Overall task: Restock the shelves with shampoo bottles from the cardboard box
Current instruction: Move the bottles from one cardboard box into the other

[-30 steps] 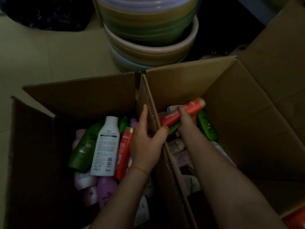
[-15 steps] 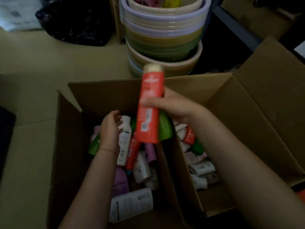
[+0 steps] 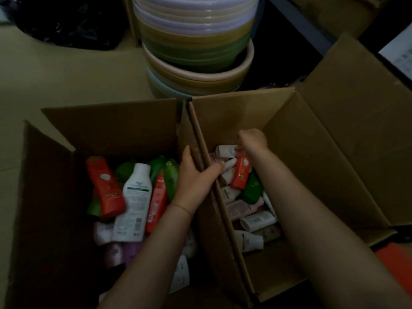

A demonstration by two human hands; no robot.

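Two open cardboard boxes stand side by side on the floor, both full of bottles. In the left box [image 3: 111,121] lie a blurred red bottle [image 3: 104,186], a white shampoo bottle [image 3: 136,197], a red tube [image 3: 158,201] and green bottles. My left hand [image 3: 194,179] grips the upright cardboard wall [image 3: 223,230] between the boxes, thumb on the right side. My right hand [image 3: 252,141] is down in the right box [image 3: 312,163], and its curled fingers hold the top of a small red bottle [image 3: 240,172]. White, pink and green bottles lie around it.
A tall stack of plastic basins [image 3: 194,52] stands just behind the boxes. A black bag [image 3: 66,21] lies at the far left on the floor. More cardboard [image 3: 356,90] rises at the right, and an orange object [image 3: 394,259] shows at the lower right.
The red bottle my right hand held up now lies in the left box. My right hand has dropped into the right box onto another red bottle. My left hand has returned to the wall.
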